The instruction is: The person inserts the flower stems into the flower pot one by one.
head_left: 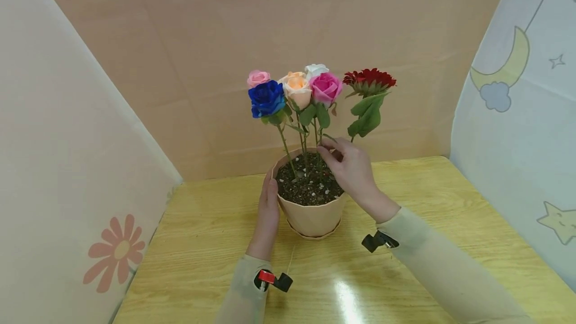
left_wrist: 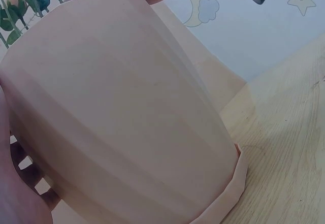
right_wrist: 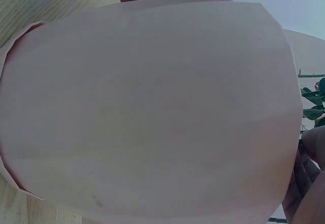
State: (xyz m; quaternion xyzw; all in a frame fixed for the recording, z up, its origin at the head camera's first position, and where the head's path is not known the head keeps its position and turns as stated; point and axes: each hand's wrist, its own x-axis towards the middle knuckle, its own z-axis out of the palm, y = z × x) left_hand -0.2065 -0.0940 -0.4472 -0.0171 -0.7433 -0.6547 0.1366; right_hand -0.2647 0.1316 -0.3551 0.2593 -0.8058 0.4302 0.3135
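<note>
A peach-coloured flower pot [head_left: 311, 219] stands on a matching saucer [head_left: 315, 237], filled with dark soil [head_left: 310, 189]. My left hand [head_left: 268, 209] holds the pot's left side, thumb near the rim and fingers round behind it. Over the soil, my right hand [head_left: 353, 166] pinches a thin stem that seems to belong to the magenta rose [head_left: 326, 88]. Beside that rose are a blue rose [head_left: 266, 98], a peach rose [head_left: 297, 88], a pink rose [head_left: 258, 78] and a white rose [head_left: 317, 69]. A dark red flower [head_left: 370, 81] rises at the right; my right hand hides its lower stem.
The pot stands on a yellow wood-grain table [head_left: 216, 244]. Behind it hangs a tan backdrop [head_left: 202, 64], with pale printed cloths at the left [head_left: 81, 114] and right [head_left: 508, 139]. Small black camera mounts sit on both wrists.
</note>
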